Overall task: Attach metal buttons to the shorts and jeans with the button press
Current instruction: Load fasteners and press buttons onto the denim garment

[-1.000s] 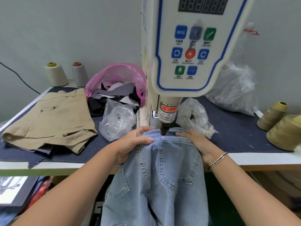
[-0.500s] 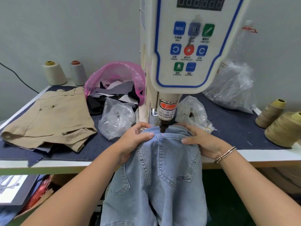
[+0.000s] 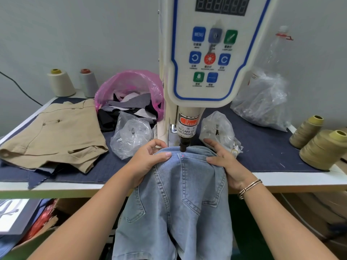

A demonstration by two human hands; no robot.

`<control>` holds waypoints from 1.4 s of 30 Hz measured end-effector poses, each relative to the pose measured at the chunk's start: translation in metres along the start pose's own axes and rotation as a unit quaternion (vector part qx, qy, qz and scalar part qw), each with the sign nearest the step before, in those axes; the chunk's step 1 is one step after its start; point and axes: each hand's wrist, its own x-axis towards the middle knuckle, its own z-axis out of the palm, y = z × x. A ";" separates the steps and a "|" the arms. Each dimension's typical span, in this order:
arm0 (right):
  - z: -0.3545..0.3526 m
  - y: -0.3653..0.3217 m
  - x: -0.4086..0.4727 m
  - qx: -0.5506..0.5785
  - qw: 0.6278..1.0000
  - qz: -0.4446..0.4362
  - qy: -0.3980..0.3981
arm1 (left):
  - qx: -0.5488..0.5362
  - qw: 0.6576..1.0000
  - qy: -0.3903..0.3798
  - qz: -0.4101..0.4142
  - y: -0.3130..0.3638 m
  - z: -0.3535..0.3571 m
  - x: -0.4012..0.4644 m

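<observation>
The light blue jeans point(image 3: 174, 199) hang over the table's front edge, their top bunched under the button press point(image 3: 212, 53). The press's dark punch tip point(image 3: 183, 147) stands just above the denim, where a small red light dot shows. My left hand point(image 3: 148, 160) grips the fabric on the left of the punch, thumb on top and fingers curled behind the fold. On the right, my right hand point(image 3: 225, 162) holds the bunched denim with its thumb pressed on top. The khaki shorts point(image 3: 54, 132) lie flat at the table's left.
Two clear plastic bags point(image 3: 131, 134) point(image 3: 217, 130) flank the press column. A pink bag of fabric scraps point(image 3: 131, 87) sits behind, a large clear bag point(image 3: 262, 100) at the back right. Thread cones stand at the back left point(image 3: 60, 82) and right edge point(image 3: 323, 149).
Both hands have shifted the jeans a little under the punch; my right hand slid back and regripped the denim, and my left hand's fingers curled further behind the fold.
</observation>
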 end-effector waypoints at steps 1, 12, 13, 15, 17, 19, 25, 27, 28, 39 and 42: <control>0.000 0.000 0.000 0.000 1.000 0.002 -0.002 | -0.002 1.000 -0.003 -0.001 0.001 0.000 0.000; 0.001 0.000 0.000 0.027 0.999 0.006 -0.018 | -0.022 1.000 -0.016 -0.016 0.003 0.003 0.000; 0.002 0.000 0.000 0.028 0.999 0.005 -0.017 | -0.025 0.999 -0.016 -0.016 0.003 0.003 -0.001; 0.002 0.000 -0.001 0.028 0.999 0.005 -0.014 | -0.028 0.999 -0.016 -0.016 0.003 0.003 -0.001; 0.004 0.000 -0.001 0.027 1.000 0.007 -0.012 | -0.029 0.999 -0.015 -0.017 0.003 0.003 -0.001; 0.004 -0.001 0.000 0.030 0.999 0.009 -0.009 | -0.031 0.999 -0.015 -0.017 0.004 0.003 -0.001; 0.005 -0.001 -0.002 0.036 0.999 0.013 -0.007 | -0.039 0.999 -0.016 -0.021 0.004 0.003 -0.001; 0.005 -0.001 -0.001 0.036 0.999 0.014 -0.006 | -0.038 0.999 -0.012 -0.021 0.004 0.003 -0.001; 0.005 -0.001 -0.001 0.036 0.999 0.014 -0.007 | -0.037 0.999 -0.011 -0.021 0.005 0.004 -0.001; 0.020 -0.003 -0.018 -0.028 0.998 0.018 -0.046 | 0.007 0.995 -0.087 -0.042 0.011 0.005 -0.010; 0.030 -0.006 -0.032 -0.124 0.988 0.027 -0.084 | 0.029 0.994 -0.096 -0.045 0.012 0.003 -0.015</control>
